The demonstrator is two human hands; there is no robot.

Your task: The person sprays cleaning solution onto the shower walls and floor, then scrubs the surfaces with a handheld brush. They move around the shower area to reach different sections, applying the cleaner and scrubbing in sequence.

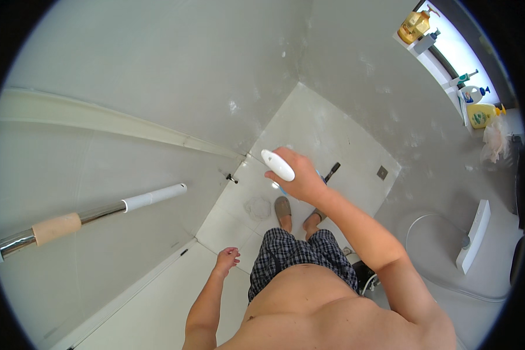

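Note:
My right hand point(305, 173) is closed around a white plastic handle point(278, 165), held out over the tiled floor. Bits of blue point(283, 190) show past the hand, but I cannot tell whether they belong to the held tool. Just beyond the wrist, a black handle point(333, 171) points away, its other end hidden behind the hand. My left hand point(227, 261) hangs low at my side with nothing in it, its fingers loosely bent and apart.
Grey walls with whitish smears meet the floor point(315, 127) in a corner. A square drain point(382, 172) lies at right. A metal rail with white and tan sleeves point(155, 197) juts from the left. Pump bottles point(481, 114) line a window ledge. A white wall fixture with a hose point(474, 238) stands at right.

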